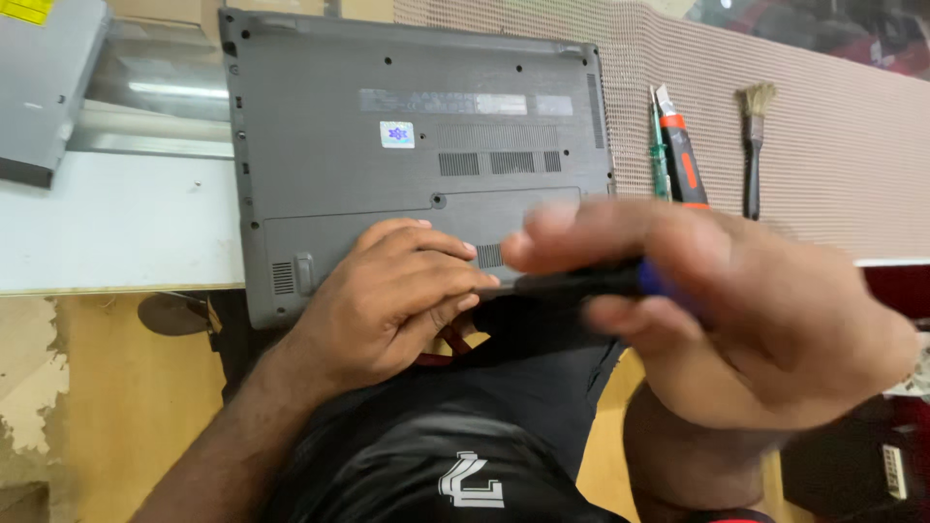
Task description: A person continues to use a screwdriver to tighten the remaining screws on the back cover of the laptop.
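Note:
A grey laptop (387, 136) lies upside down on the table, its bottom cover facing up and its near edge overhanging the table. My left hand (392, 295) rests on the laptop's near edge, fingers pressed on the cover by a small vent. My right hand (736, 310), blurred and close to the camera, grips a screwdriver (572, 283) with a dark shaft and blue handle. Its tip points left toward my left fingertips at the laptop's edge.
An orange utility knife (683, 155), a green-handled tool (660, 160) and a small brush (754, 145) lie on a beige mesh mat (833, 145) at the right. A grey flat device (44, 82) sits at the far left on the white tabletop (116, 223). My dark clothing fills the bottom.

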